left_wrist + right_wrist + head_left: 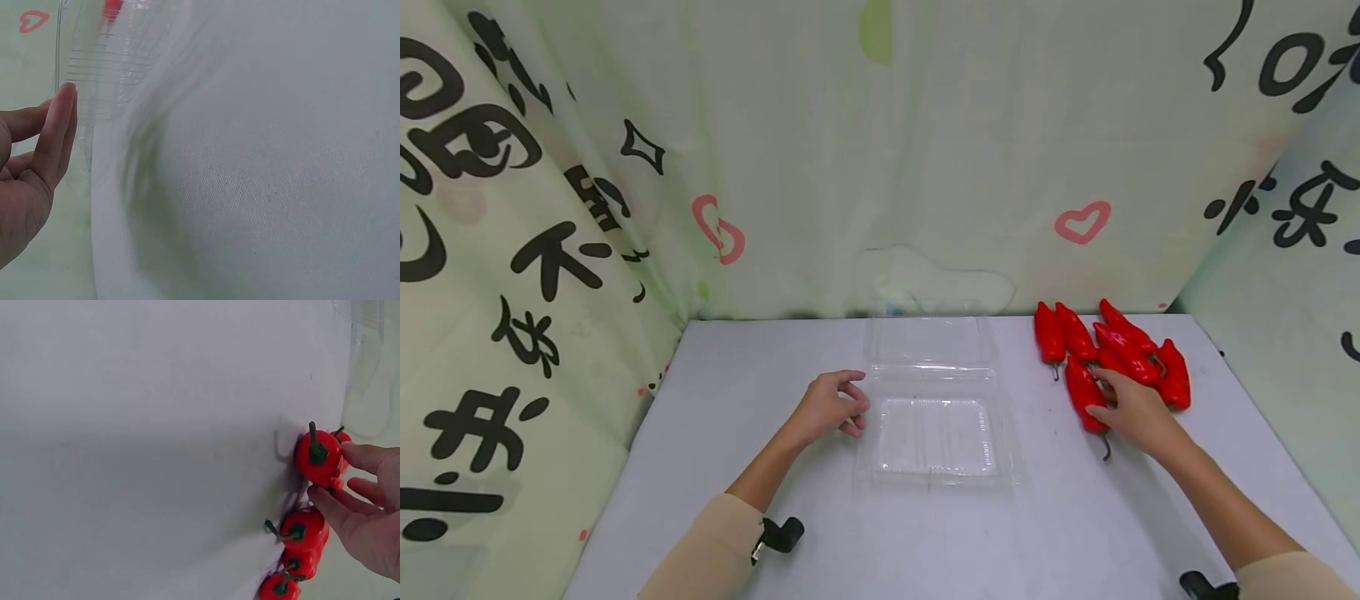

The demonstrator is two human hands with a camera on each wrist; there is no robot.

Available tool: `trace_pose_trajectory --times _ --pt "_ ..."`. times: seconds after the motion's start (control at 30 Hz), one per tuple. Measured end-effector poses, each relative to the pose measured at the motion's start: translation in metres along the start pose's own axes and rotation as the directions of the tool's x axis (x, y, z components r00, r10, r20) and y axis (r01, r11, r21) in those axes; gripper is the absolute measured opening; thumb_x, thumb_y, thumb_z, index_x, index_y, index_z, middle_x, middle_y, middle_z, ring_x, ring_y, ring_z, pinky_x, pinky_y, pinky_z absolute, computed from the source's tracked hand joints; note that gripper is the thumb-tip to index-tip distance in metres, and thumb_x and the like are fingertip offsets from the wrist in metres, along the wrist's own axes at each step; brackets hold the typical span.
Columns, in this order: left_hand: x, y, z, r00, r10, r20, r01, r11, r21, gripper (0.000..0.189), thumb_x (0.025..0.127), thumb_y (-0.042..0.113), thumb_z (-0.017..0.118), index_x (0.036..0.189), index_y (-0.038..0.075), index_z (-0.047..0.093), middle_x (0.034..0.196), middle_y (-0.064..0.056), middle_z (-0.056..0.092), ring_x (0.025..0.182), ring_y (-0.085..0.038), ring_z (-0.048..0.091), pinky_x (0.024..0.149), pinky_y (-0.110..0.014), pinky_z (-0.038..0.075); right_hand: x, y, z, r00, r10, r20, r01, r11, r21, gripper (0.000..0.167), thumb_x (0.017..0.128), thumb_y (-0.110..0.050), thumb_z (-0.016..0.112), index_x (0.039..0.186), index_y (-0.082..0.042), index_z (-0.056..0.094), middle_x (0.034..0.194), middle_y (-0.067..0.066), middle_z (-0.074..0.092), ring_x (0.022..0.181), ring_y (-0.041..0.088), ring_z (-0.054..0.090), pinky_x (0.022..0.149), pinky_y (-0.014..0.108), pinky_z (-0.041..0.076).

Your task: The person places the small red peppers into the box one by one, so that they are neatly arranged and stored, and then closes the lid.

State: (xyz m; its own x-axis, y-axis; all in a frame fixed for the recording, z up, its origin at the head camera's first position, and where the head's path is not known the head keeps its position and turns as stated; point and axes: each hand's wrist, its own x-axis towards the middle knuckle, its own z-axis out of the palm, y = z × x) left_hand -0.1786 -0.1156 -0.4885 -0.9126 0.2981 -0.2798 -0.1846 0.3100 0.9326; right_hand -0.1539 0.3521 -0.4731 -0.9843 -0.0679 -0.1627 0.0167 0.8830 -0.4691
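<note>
A clear plastic clamshell box [936, 433] lies opened on the table, its lid [930, 342] folded back toward the curtain. My left hand [833, 406] is at the box's left edge, fingers loosely bent. In the left wrist view its fingertips meet or nearly meet the clear plastic [109, 69]; contact is hard to tell. At the right, my right hand [1138, 417] pinches the nearest red pepper [1081, 392] between thumb and fingers. This pepper's green stem [314, 437] shows in the right wrist view. The pepper appears to be still on the table, beside the others.
Several more red peppers [1123, 346] lie grouped at the table's back right, some overlapping. The white table [760, 367] meets a printed curtain [962, 167] at its back edge. More printed cloth hangs along the left and right sides.
</note>
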Motion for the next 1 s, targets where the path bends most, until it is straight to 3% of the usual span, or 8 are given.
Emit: trace_pose_trajectory --times 0.17,0.43,0.63,0.83,1.0 --pt "0.0 -0.001 0.0 1.0 0.003 0.002 -0.003 1.0 0.001 0.059 0.093 -0.005 0.069 0.149 -0.003 0.049 0.113 -0.025 0.065 0.071 -0.033 0.075 0.06 -0.038 0.065 0.0 -0.001 0.004 0.999 -0.026 -0.039 0.026 1.0 0.006 0.082 0.08 -0.015 0.087 0.144 0.012 0.043 0.125 0.037 0.055 0.104 0.048 0.056 0.072 0.05 0.065" --pt "-0.001 0.0 -0.002 1.0 -0.002 0.005 0.002 1.0 0.006 0.059 0.093 -0.004 0.069 0.149 -0.003 0.048 0.113 -0.025 0.066 0.071 -0.033 0.075 0.06 -0.038 0.065 0.001 -0.002 0.013 0.996 -0.055 -0.067 0.055 0.998 0.004 0.085 0.079 -0.016 0.089 0.147 0.006 0.044 0.137 0.037 0.045 0.114 0.052 0.051 0.078 0.058 0.063" --pt "-0.002 0.001 -0.003 1.0 0.0 0.013 0.0 1.0 -0.006 0.059 0.094 -0.004 0.069 0.149 -0.002 0.049 0.114 -0.026 0.066 0.073 -0.035 0.075 0.061 -0.038 0.065 0.0 -0.005 0.014 0.997 -0.038 -0.064 0.038 0.999 -0.011 0.088 0.076 -0.016 0.09 0.147 0.006 0.043 0.132 0.037 0.043 0.115 0.053 0.047 0.076 0.059 0.063" --pt "-0.002 0.001 -0.002 1.0 0.001 0.012 -0.001 1.0 -0.008 0.058 0.093 -0.004 0.069 0.148 -0.002 0.05 0.114 -0.026 0.066 0.073 -0.035 0.075 0.061 -0.038 0.065 0.005 -0.007 0.012 1.0 -0.008 0.002 0.008 1.0 -0.008 0.096 0.076 -0.021 0.091 0.148 0.011 0.038 0.123 0.037 0.055 0.111 0.053 0.055 0.074 0.052 0.065" --pt "0.0 0.0 -0.002 1.0 0.003 0.012 -0.003 1.0 -0.005 0.058 0.093 -0.004 0.069 0.148 -0.002 0.05 0.113 -0.025 0.066 0.072 -0.034 0.074 0.06 -0.038 0.065 0.005 -0.008 0.012 0.998 0.021 0.051 -0.022 1.0 0.003 0.097 0.079 -0.023 0.089 0.151 0.013 0.033 0.126 0.039 0.054 0.113 0.053 0.054 0.076 0.051 0.065"
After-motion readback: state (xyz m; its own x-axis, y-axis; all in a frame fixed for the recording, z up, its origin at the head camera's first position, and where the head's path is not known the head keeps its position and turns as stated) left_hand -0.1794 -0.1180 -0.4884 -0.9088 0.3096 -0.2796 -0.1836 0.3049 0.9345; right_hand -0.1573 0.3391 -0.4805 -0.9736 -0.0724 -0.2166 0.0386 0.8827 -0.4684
